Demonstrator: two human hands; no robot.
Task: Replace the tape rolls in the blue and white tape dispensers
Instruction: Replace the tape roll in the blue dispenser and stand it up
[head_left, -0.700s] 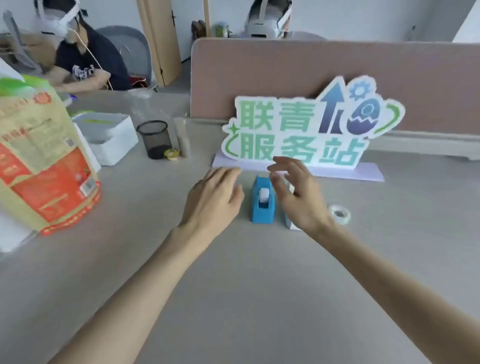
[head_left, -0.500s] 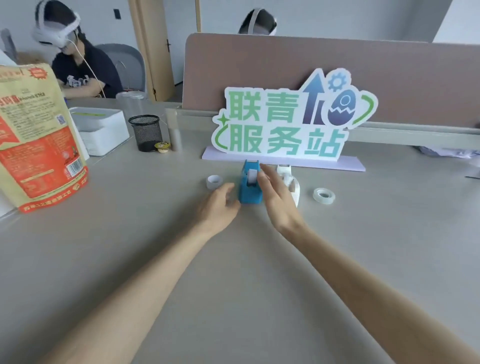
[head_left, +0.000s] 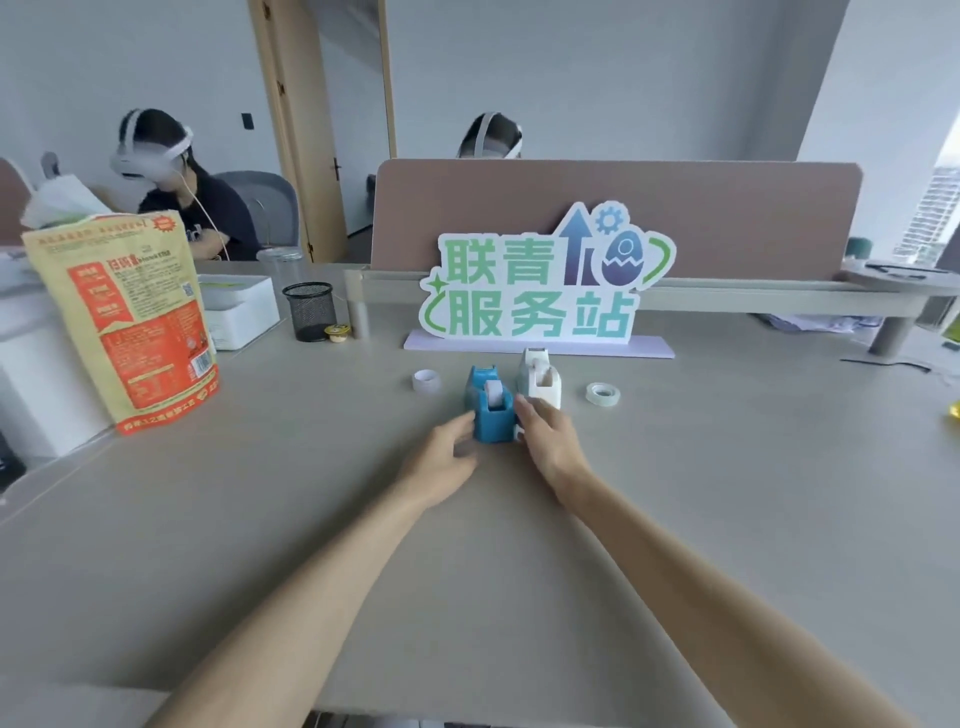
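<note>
The blue tape dispenser (head_left: 491, 413) stands on the grey desk (head_left: 519, 571) with a white roll in its slot. My left hand (head_left: 444, 454) presses its left side and my right hand (head_left: 545, 441) presses its right side, so it is held between them. Just behind it to the right stands the white tape dispenser (head_left: 540, 376), untouched. A small white tape roll (head_left: 427, 381) lies to the left of the dispensers, and a clear tape roll (head_left: 602, 393) lies to the right.
A green-lettered sign on a lilac base (head_left: 540, 291) stands behind the dispensers, before a brown partition (head_left: 727, 218). An orange snack bag (head_left: 130, 322), a white box (head_left: 244, 312) and a black mesh cup (head_left: 310, 310) stand at left. Two people with headsets sit beyond.
Both hands have closed in on the blue dispenser and drawn it toward me, in front of the white one. The camera has tilted upward.
</note>
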